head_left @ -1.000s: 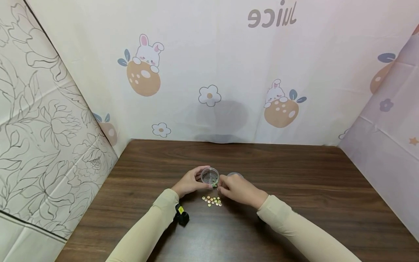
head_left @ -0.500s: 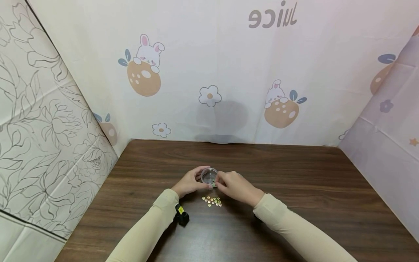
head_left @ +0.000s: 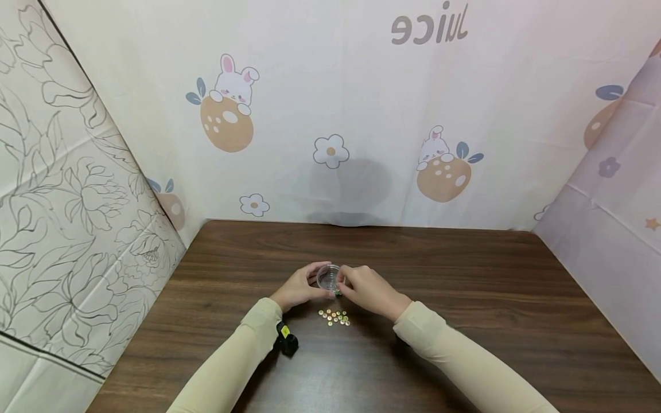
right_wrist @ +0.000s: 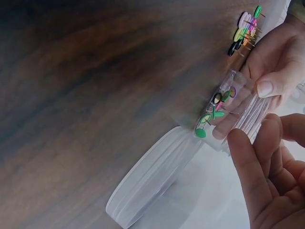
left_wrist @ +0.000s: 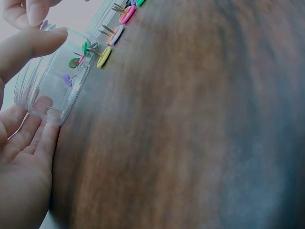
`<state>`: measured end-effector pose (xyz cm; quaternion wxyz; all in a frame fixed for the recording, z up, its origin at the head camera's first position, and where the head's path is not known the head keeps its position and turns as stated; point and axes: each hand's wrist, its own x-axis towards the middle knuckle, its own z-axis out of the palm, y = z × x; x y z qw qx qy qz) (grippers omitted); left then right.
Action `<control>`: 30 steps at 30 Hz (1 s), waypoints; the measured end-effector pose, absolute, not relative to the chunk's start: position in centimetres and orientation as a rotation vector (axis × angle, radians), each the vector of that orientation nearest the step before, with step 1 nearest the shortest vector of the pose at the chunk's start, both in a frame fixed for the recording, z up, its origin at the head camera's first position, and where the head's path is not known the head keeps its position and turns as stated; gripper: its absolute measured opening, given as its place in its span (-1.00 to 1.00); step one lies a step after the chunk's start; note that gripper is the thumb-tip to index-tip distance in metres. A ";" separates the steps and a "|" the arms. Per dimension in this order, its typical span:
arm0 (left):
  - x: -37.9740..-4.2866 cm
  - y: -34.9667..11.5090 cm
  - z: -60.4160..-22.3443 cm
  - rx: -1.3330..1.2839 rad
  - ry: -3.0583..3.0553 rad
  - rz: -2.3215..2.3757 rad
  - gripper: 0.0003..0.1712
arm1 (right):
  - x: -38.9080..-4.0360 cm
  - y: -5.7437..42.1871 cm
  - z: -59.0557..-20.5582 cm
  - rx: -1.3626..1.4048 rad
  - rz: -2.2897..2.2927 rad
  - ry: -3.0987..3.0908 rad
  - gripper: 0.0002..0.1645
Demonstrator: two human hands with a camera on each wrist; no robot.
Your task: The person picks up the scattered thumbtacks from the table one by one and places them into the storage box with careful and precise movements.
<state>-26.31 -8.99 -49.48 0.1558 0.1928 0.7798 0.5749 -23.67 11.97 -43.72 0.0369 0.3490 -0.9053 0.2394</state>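
Observation:
My left hand (head_left: 303, 285) holds a clear round jar (head_left: 327, 277) around its side, thumb near the front and fingers behind. Several coloured thumbtacks (right_wrist: 214, 114) lie inside, green, purple and pink among them. At the jar's mouth is my right hand (head_left: 369, 289), its thumb and fingers bent together over the rim. Whether a tack is between those fingertips cannot be made out. In front of the jar, more thumbtacks (head_left: 334, 317) lie loose on the table, points up; the left wrist view shows yellow, white and pink heads (left_wrist: 105, 56).
A clear round lid (right_wrist: 147, 176) lies beside the jar in the right wrist view; my right hand hides it in the head view. A black device with a yellow mark (head_left: 286, 338) is at my left wrist. Patterned cloth (head_left: 330, 115) hangs behind the brown table (head_left: 465, 344).
My right hand has moved left and slightly up from beside the jar to over its rim. The left hand and jar stay in place.

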 end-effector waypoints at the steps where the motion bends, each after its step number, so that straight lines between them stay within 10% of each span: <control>1: -26.3 -9.0 -49.4 0.553 2.231 1.648 -0.10 | -23.7 11.9 -43.7 1.070 0.737 -2.774 -0.94; 30: -24.7 -9.1 -46.2 0.578 2.140 1.673 -0.13 | -24.5 11.0 -43.7 1.007 0.748 -2.863 -0.92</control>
